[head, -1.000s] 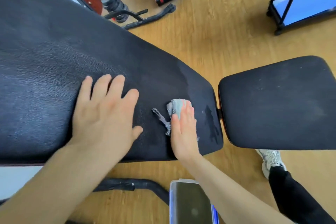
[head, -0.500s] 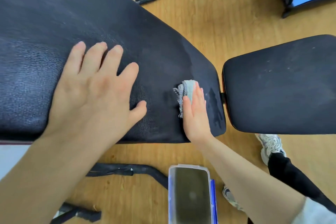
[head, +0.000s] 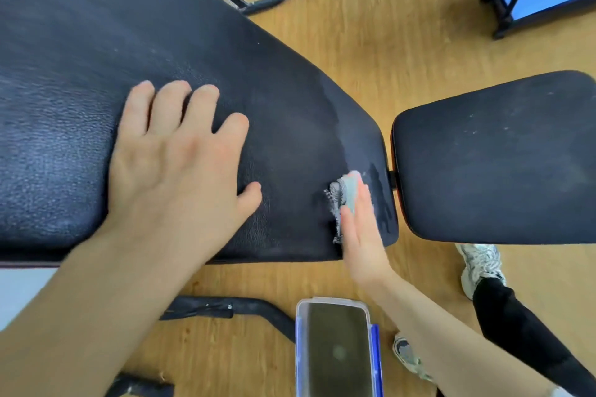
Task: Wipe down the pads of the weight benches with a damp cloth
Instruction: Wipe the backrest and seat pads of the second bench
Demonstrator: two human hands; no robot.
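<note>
My left hand (head: 180, 167) spread flat on the pad (head: 96, 42), I press the cloth (head: 344, 193) under the straight fingers of my right hand (head: 361, 232) and should overlap strokes across the seemingly damp streaks (head: 382, 216) just beside them.

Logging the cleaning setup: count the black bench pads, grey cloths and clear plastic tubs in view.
Black padded bench pads: 2
Grey woven cloth: 1
Clear plastic tub: 1
Total: 4

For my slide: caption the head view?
Right hand presses a cloth on the bench pad; left hand rests flat beside.
</note>
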